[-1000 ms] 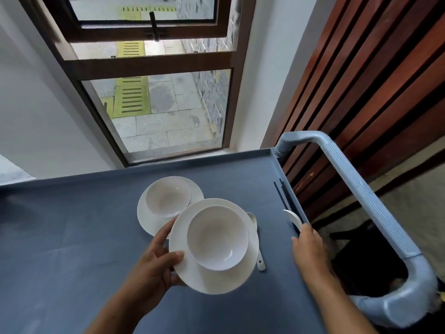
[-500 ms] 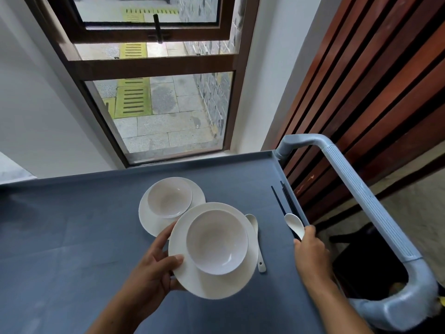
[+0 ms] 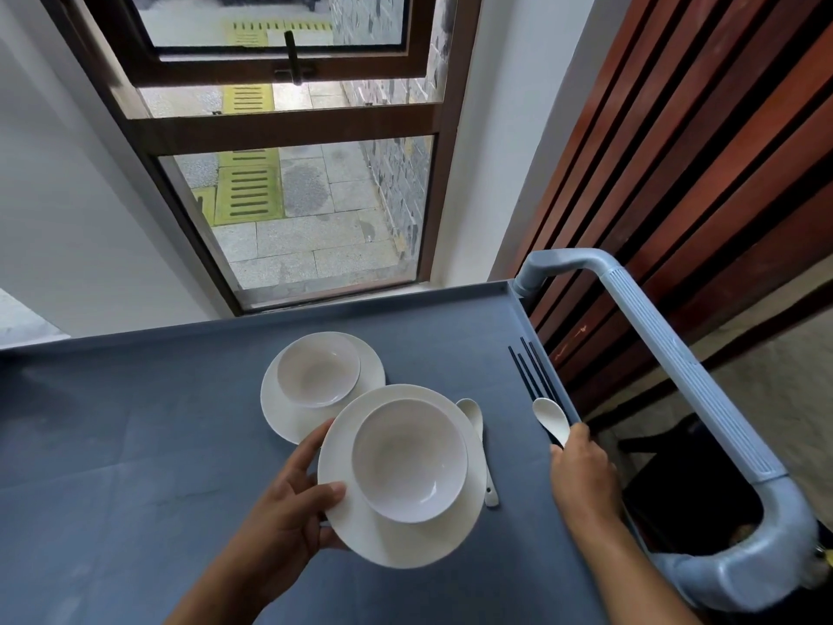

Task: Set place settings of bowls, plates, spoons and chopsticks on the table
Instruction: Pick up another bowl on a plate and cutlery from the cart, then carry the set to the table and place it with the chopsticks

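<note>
The left hand (image 3: 288, 521) grips a round white ceramic plate (image 3: 383, 545) by its left rim. The thumb lies flat on top of the rim and the other fingers curl beneath it, the index finger stretching up along the edge. A round white ceramic bowl (image 3: 408, 460) sits upright in the plate's well, just right of the thumb tip.

Beyond those fingertips, a second round white plate (image 3: 288, 421) lies on the flat blue-grey cart top (image 3: 135, 466). It carries a second white bowl (image 3: 318, 369). The held plate covers the near rim of this second plate. On the side of the held plate away from the left fingers, a loose white ceramic spoon (image 3: 471, 410) lies on the cart top, part of its handle hidden under that plate's edge.

The right hand (image 3: 581, 471) is clenched, knuckles up, round the handle of a white ceramic soup spoon (image 3: 547, 415), near the cart's raised right lip. The spoon's scoop pokes out just past the fingers, hollow side up. Dark slender chopsticks (image 3: 529, 372) run on from under that scoop, pointing away from the fingers along the lip. Their near ends vanish at the fist, so I cannot tell whether the fingers also hold them.

To the right of the right hand rises the pale grey ribbed plastic cart handle (image 3: 676, 367). Beyond it stands a reddish-brown slatted wooden wall (image 3: 676, 151). Far ahead of both hands is a brown-framed window (image 3: 293, 128) looking onto stone paving.
</note>
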